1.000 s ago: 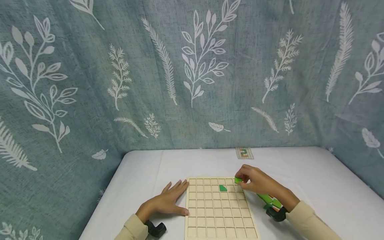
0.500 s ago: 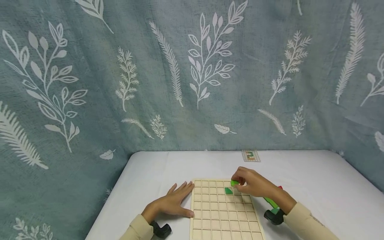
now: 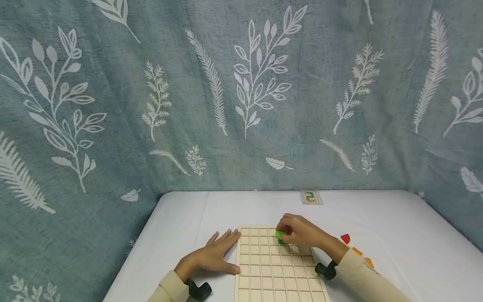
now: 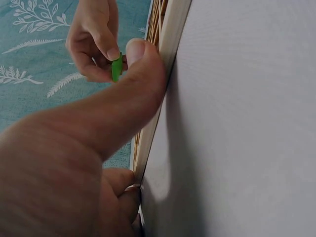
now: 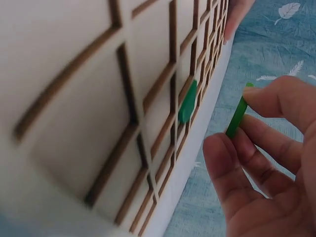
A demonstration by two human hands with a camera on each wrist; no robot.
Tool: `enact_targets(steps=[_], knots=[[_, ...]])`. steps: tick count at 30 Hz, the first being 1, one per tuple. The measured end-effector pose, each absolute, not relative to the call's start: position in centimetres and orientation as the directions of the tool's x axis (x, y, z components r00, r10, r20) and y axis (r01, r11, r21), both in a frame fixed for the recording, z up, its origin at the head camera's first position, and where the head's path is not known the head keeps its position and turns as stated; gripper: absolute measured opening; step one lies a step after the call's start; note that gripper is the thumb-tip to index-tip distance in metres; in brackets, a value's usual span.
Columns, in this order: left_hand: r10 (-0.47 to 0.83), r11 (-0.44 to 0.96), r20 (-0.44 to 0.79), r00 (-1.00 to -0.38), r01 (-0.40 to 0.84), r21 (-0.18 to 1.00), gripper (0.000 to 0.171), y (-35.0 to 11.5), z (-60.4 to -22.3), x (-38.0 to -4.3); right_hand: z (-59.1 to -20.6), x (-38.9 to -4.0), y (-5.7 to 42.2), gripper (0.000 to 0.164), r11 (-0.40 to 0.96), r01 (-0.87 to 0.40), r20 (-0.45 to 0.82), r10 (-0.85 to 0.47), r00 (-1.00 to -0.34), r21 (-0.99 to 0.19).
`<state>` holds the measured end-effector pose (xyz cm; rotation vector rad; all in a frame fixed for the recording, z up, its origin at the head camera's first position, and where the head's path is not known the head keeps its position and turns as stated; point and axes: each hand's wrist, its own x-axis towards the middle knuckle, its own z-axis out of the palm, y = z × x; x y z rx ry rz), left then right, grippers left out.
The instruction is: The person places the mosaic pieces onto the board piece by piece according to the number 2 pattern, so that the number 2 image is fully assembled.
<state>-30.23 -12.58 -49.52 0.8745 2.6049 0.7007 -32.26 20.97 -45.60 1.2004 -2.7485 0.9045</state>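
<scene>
A pale wooden grid board (image 3: 266,260) lies on the white table. My right hand (image 3: 298,230) pinches a thin light-green tile (image 5: 238,116) between thumb and fingers, above the board's far rows. Below it, a darker green tile (image 5: 187,102) sits in one of the grid squares; in the head view the hand and held tile partly cover it. With fingers spread, my left hand (image 3: 215,253) rests at the board's left edge. In the left wrist view the left thumb (image 4: 136,64) lies against that edge, and the held tile shows beyond it.
Right of the board lie a red piece (image 3: 345,238) and orange pieces (image 3: 368,262), partly behind the right forearm. A small card with a coloured grid pattern (image 3: 311,197) lies at the table's far edge. A leaf-patterned curtain (image 3: 226,105) hangs behind the table.
My right hand has moved left across the board's far rows with the light-green tile. The red and orange pieces have come into view. The left hand stays at the board's edge.
</scene>
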Motion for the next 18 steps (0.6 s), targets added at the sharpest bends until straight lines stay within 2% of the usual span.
enact_targets(steps=[18], knots=[[0.629,0.698,-0.12,-0.768,0.489,0.523,0.11,-12.6,-49.5,-30.3,-46.6,-33.3,19.0,0.016,0.586,-0.619,0.147,-0.653,-0.743,-0.523]])
